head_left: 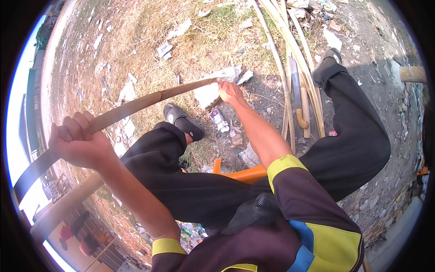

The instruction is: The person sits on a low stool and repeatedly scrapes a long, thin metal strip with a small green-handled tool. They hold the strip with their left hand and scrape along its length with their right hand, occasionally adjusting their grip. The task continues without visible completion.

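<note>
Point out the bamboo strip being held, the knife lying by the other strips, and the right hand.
Bamboo strip (140,103): head view, on the stretch just left of its ringed joint.
Knife (296,88): head view, on the blade.
Right hand (231,93): head view, on the back of the hand.

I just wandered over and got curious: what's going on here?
A person with legs spread is handling a long bamboo strip. The left hand is wrapped around it, and the right hand holds its far end. More strips lie on the ground between the person's feet, nearer the right one, with a knife among them. Neither hand is touching the knife.
</note>
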Demonstrator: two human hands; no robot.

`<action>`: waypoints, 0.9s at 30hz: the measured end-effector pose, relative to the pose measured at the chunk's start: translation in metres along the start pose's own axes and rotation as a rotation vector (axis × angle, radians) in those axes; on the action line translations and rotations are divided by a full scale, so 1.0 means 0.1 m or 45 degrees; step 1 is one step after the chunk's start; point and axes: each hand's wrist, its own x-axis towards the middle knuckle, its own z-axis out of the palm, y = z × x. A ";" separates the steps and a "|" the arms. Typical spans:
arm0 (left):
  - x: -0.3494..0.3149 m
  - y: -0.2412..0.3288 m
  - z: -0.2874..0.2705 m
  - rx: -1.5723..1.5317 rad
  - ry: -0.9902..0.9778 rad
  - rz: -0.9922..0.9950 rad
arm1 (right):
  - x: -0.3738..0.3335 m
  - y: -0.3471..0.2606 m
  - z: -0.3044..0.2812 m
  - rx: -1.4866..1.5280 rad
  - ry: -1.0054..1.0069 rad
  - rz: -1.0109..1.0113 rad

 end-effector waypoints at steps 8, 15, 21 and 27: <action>0.00 0.00 0.00 -0.060 0.001 0.002 | 0.13 0.20 0.07 -0.081 0.036 -0.006; -0.01 -0.01 -0.09 -0.140 -0.096 -0.056 | 0.12 0.60 0.30 0.119 0.252 -0.082; 0.10 -0.05 -0.35 -0.409 -0.555 -0.153 | -0.08 0.18 0.28 0.190 0.192 -0.205; 0.08 -0.02 -0.26 -0.326 -0.572 -0.117 | -0.09 0.05 0.26 0.230 0.168 0.004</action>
